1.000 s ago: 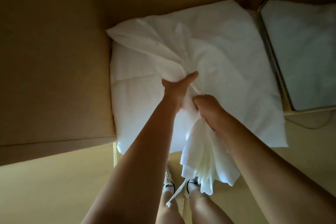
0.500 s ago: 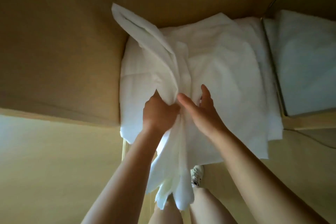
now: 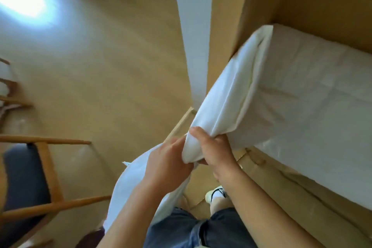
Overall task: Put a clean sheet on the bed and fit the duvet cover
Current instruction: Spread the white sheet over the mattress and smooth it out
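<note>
Both hands grip a bunched white sheet [image 3: 227,94]: the left hand [image 3: 169,165] and right hand [image 3: 215,149] curl round it. Its long axis runs from the hands up-right along the mattress [image 3: 314,94] edge.

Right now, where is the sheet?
The sheet is mid-frame in the head view, gripped by left hand and right hand, running up-right along the mattress edge.
</note>
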Tool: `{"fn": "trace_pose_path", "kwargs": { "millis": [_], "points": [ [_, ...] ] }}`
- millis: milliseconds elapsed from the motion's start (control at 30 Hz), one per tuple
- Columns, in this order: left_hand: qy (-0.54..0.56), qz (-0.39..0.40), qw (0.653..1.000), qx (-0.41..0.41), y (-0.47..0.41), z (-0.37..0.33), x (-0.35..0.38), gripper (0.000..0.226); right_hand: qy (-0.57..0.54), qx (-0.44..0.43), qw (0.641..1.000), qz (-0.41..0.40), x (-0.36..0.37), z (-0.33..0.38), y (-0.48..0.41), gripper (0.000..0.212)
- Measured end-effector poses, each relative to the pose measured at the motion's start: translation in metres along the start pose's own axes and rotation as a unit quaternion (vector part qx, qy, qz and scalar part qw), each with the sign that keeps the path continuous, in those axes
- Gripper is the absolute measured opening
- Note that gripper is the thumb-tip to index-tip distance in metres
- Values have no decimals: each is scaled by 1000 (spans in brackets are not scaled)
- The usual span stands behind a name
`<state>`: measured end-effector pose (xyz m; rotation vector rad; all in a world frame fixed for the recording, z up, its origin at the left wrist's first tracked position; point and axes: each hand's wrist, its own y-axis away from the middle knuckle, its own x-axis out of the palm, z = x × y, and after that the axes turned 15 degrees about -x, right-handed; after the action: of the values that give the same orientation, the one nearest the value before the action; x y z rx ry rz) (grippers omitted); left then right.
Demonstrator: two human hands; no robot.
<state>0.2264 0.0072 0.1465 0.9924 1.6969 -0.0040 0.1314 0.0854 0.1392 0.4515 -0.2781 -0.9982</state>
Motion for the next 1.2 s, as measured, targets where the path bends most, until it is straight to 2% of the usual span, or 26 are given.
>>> {"fn": "trace_pose_path", "kwargs": {
  "millis": [33,67,167,267,367,567,700,867,967,1200],
  "points": [
    [10,-15,1000,-7,4,16,-8,39,9,-28,1000,-6,17,-3,5,22],
    [23,-37,999,-19,6,32,-17,42,27,-60,998,-12,34,-3,9,8],
    [68,-98,990,-79,1,82,-48,54,75,-141,987,24,91,3,11,9],
    [102,-127,979,-118,-7,138,-79,57,99,-178,976,78,157,7,9,17],
    [135,-132,971,-146,-13,188,-104,63,109,-175,971,118,217,4,2,23],
    [196,-101,954,-201,-38,251,-138,47,162,-166,958,168,310,5,-21,18],
    [225,-111,940,-233,-79,279,-165,49,186,-165,947,204,370,19,-57,10],
    [255,-142,916,-276,-163,293,-205,29,203,-183,927,256,447,49,-140,8],
    [273,-159,895,-314,-233,293,-247,20,193,-157,923,292,497,87,-204,8],
    [321,-162,880,-310,-380,292,-369,18,173,-115,937,282,597,185,-331,14]
  ]
}}
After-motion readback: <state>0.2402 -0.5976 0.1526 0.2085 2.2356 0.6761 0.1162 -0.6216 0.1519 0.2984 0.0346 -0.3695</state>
